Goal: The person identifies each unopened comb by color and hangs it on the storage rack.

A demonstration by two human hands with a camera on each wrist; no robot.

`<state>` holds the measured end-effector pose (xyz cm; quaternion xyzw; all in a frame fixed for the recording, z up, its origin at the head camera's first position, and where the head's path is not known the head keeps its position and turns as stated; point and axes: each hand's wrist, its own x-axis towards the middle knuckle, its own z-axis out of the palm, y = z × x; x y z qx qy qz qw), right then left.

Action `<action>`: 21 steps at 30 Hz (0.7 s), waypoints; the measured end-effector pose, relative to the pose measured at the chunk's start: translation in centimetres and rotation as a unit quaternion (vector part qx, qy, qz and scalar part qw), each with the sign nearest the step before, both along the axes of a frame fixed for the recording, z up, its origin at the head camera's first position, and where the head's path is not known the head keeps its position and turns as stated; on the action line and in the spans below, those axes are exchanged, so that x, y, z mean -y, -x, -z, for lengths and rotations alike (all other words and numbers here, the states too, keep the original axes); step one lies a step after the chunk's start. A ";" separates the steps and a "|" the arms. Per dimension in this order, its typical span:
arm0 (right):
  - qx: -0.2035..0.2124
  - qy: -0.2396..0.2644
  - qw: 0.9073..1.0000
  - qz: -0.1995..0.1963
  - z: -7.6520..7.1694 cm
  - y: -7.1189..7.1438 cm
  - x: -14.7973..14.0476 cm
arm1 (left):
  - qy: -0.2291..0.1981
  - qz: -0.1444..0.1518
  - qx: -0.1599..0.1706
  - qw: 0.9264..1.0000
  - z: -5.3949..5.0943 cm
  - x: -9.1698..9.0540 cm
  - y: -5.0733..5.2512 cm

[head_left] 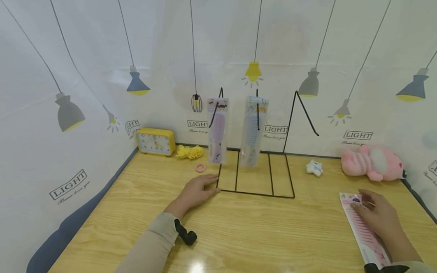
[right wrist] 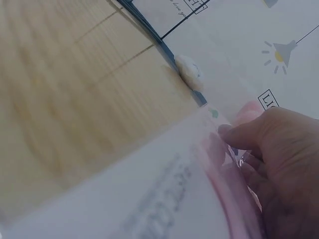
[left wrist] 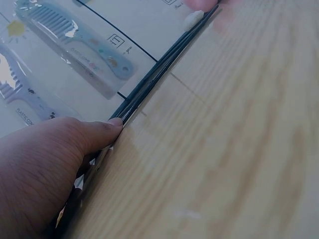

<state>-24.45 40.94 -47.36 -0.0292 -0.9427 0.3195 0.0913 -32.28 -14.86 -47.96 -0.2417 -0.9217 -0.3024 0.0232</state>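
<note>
My right hand [head_left: 379, 213] pinches a packaged pink comb [head_left: 363, 232] near its top, thumb on the face of the wrapper. The pack tilts over the right side of the table; up close, the right wrist view shows the wrapper [right wrist: 149, 194]. My left hand [head_left: 198, 190] touches the left front corner of a black wire rack [head_left: 256, 193], its thumb [left wrist: 102, 134] against the front wire. From two of the rack's hooks hang packs with a purple comb [head_left: 216, 130] and a blue comb [head_left: 253, 132]. The rack's right hook [head_left: 307, 113] carries nothing.
Along the back left stand a yellow alarm clock [head_left: 156, 142], a bundle of yellow cord [head_left: 189, 152] and a pink ring [head_left: 200, 167]. A white star toy [head_left: 314, 168] and a pink plush toy [head_left: 373, 162] lie at the back right. Printed cloth walls enclose the wooden table [head_left: 243, 232].
</note>
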 end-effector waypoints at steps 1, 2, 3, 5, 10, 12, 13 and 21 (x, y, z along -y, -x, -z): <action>-0.004 0.005 1.000 0.005 0.0 0.0 0.0 | 0.000 0.000 -0.001 1.000 0.0 0.0 0.0; -0.006 0.012 1.000 0.012 0.0 0.0 0.0 | 0.000 0.000 -0.002 1.000 0.0 0.0 0.0; -0.009 0.020 1.000 0.018 0.0 -0.1 0.0 | 0.002 0.000 -0.003 1.000 0.0 0.0 0.0; -0.009 0.038 0.999 0.029 0.0 -0.1 0.0 | 0.003 -0.001 -0.005 1.000 0.1 0.0 0.1; 0.009 0.046 0.999 0.027 -0.2 -0.3 0.0 | -0.001 0.001 -0.009 1.000 0.2 0.0 0.1; 0.019 0.032 0.999 0.016 -0.3 -0.2 0.1 | -0.002 0.001 -0.007 1.000 0.1 0.0 0.1; 0.022 0.019 1.000 0.010 -0.4 -0.1 0.1 | -0.002 0.001 -0.007 1.000 0.1 0.0 0.1; 0.067 -0.048 0.996 -0.035 -0.7 0.5 0.3 | -0.002 0.001 -0.003 1.000 0.2 0.1 0.1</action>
